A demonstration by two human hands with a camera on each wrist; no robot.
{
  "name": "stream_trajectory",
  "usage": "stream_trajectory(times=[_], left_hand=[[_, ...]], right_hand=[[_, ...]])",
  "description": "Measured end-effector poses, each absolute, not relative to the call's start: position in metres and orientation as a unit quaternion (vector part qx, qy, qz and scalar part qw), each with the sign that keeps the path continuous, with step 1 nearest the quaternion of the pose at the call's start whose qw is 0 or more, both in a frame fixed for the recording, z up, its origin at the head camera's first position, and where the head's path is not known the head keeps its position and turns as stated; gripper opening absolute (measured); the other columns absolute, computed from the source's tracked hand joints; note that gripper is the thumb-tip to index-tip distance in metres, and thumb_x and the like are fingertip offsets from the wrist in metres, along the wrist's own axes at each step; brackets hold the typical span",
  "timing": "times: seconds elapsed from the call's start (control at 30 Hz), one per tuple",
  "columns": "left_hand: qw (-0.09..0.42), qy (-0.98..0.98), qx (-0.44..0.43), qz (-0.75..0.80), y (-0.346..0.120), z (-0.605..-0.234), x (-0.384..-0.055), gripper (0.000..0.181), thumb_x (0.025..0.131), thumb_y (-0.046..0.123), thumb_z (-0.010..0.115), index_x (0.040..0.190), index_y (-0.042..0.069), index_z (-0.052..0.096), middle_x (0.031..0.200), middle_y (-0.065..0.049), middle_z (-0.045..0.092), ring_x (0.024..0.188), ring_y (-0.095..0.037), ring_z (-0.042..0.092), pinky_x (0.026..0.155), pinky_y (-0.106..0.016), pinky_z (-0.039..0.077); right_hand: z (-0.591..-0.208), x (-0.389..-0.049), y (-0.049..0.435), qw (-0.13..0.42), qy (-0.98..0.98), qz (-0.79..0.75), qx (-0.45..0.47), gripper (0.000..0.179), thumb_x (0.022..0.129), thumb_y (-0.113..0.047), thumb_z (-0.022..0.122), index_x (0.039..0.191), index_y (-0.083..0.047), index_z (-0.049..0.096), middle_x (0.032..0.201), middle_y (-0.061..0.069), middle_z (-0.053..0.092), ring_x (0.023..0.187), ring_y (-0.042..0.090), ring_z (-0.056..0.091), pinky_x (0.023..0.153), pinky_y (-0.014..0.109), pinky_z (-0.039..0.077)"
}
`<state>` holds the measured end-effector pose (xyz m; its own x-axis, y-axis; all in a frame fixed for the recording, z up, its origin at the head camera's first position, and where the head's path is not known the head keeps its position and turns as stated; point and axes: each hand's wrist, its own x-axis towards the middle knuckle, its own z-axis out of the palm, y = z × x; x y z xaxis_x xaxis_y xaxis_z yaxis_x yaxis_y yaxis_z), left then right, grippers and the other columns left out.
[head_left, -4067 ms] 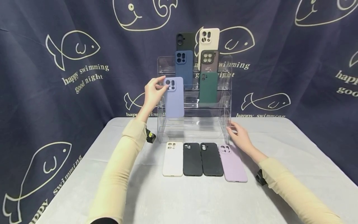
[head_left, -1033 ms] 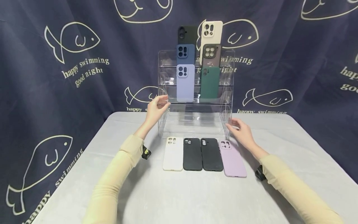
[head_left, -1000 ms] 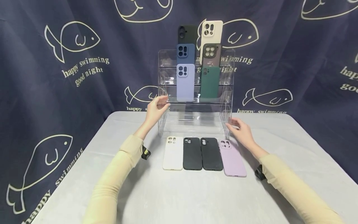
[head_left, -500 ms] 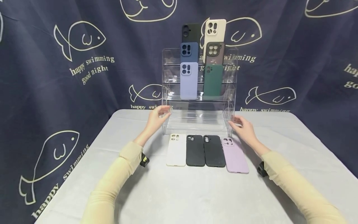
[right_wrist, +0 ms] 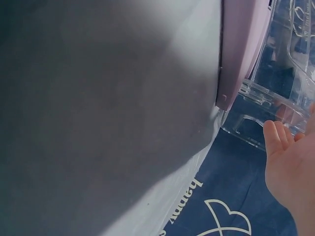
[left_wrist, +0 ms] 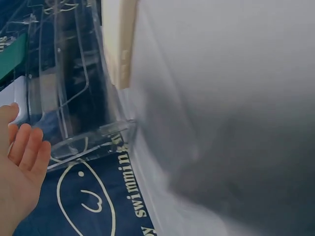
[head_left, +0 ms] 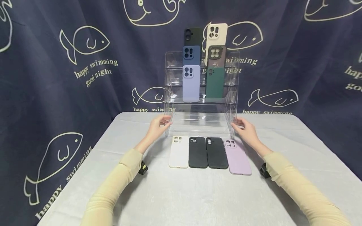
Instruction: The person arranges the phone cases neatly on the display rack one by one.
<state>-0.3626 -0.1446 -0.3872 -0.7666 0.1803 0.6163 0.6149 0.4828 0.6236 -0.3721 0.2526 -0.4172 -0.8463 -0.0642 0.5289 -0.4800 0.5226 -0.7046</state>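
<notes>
A clear tiered display stand (head_left: 203, 121) holds several phone cases in two columns. A lavender-blue case (head_left: 191, 86) stands on a middle tier, left of a green case (head_left: 215, 84). My left hand (head_left: 156, 128) is at the stand's lower left side, fingers loosely bent and thumb apart from them. At the lower right side, my right hand (head_left: 246, 130) has its fingertips by the side panel; in the right wrist view its fingers look fairly straight. Whether either hand presses the panel is hard to tell. Neither holds a case.
A white case (head_left: 179, 152), a black case (head_left: 197, 153), another black case (head_left: 216, 153) and a light purple case (head_left: 238, 157) lie in a row before the stand. Higher tiers hold a dark blue case (head_left: 191, 56) and others. A fish-print curtain (head_left: 99, 94) hangs behind the table (head_left: 198, 201).
Earlier my left hand held the lavender-blue case at the stand's left; it now stands on the tier below the blue one. The left hand has since dropped along the side. The right hand barely moved.
</notes>
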Motion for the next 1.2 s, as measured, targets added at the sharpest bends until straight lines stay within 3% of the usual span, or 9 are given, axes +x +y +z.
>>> stream_trajectory(times=[0.5, 0.73, 0.93, 1.2], left_hand=[[0.238, -0.872, -0.273, -0.330, -0.150, -0.415, -0.353, 0.025, 0.085, 0.009, 0.067, 0.107, -0.001, 0.064, 0.103, -0.013, 0.067, 0.088, -0.024, 0.065, 0.081, -0.034, 0.057], [0.187, -0.892, -0.280, -0.301, -0.144, -0.416, -0.348, 0.024, 0.087, 0.013, 0.066, 0.108, 0.002, 0.064, 0.106, -0.010, 0.067, 0.091, -0.024, 0.064, 0.080, -0.034, 0.057], [0.152, -0.896, -0.292, -0.296, -0.140, -0.417, -0.350, 0.025, 0.086, 0.013, 0.067, 0.108, 0.001, 0.064, 0.105, -0.011, 0.067, 0.092, -0.024, 0.064, 0.079, -0.034, 0.057], [0.045, -0.914, -0.264, -0.304, -0.143, -0.422, -0.349, 0.037, 0.088, 0.019, 0.066, 0.120, 0.001, 0.059, 0.117, -0.014, 0.065, 0.109, -0.027, 0.061, 0.094, -0.036, 0.052]], right_hand=[[-0.418, -0.373, 0.252, 0.206, -0.853, 0.456, 0.149, 0.043, 0.090, -0.020, 0.063, 0.122, 0.007, 0.053, 0.115, 0.029, 0.060, 0.106, 0.039, 0.059, 0.089, 0.041, 0.050], [-0.417, -0.373, 0.253, 0.206, -0.855, 0.452, 0.149, 0.045, 0.091, -0.023, 0.062, 0.123, 0.008, 0.052, 0.117, 0.029, 0.059, 0.107, 0.040, 0.059, 0.089, 0.032, 0.050], [-0.416, -0.373, 0.254, 0.208, -0.857, 0.448, 0.145, 0.046, 0.091, -0.024, 0.062, 0.122, 0.009, 0.052, 0.116, 0.029, 0.059, 0.106, 0.040, 0.059, 0.090, 0.039, 0.050], [-0.416, -0.373, 0.254, 0.200, -0.855, 0.453, 0.153, 0.046, 0.092, -0.023, 0.061, 0.122, 0.010, 0.051, 0.116, 0.030, 0.059, 0.107, 0.042, 0.058, 0.091, 0.044, 0.048]])
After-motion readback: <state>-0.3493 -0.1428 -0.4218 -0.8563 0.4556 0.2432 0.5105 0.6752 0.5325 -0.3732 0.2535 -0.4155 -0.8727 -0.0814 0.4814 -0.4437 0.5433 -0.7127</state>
